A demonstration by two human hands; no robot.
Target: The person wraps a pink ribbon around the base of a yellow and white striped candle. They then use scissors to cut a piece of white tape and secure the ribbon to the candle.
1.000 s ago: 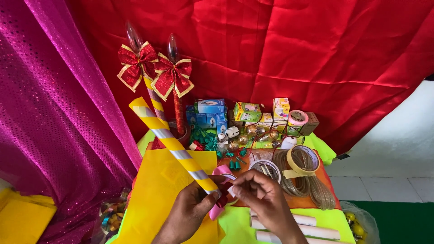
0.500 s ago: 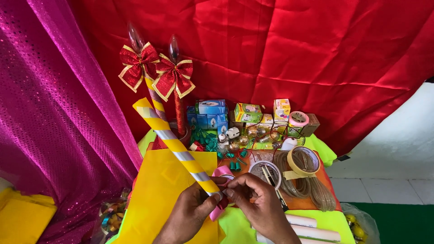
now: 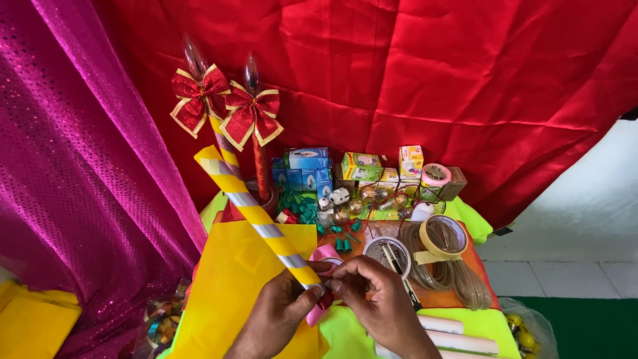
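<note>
A long tube wrapped in yellow and silver stripes (image 3: 249, 207) slants from upper left down to my hands. My left hand (image 3: 278, 311) grips its lower end from below. My right hand (image 3: 375, 296) pinches the same end with thumb and fingers, touching the left hand. A pink piece (image 3: 323, 253) shows just behind the tube's end. A yellow sheet (image 3: 229, 287) lies under the tube.
Two upright candle-shaped lamps with red bows (image 3: 251, 114) stand at the back. Small boxes (image 3: 307, 166), bulbs, green parts, tape rolls (image 3: 440, 236), coiled tubing (image 3: 458, 279) and white tubes (image 3: 458, 342) crowd the table. Red cloth (image 3: 432, 80) hangs behind, pink sequinned cloth (image 3: 73, 173) at left.
My right hand has slid left and closed onto the tube's lower end, meeting my left hand. The tube keeps its slant.
</note>
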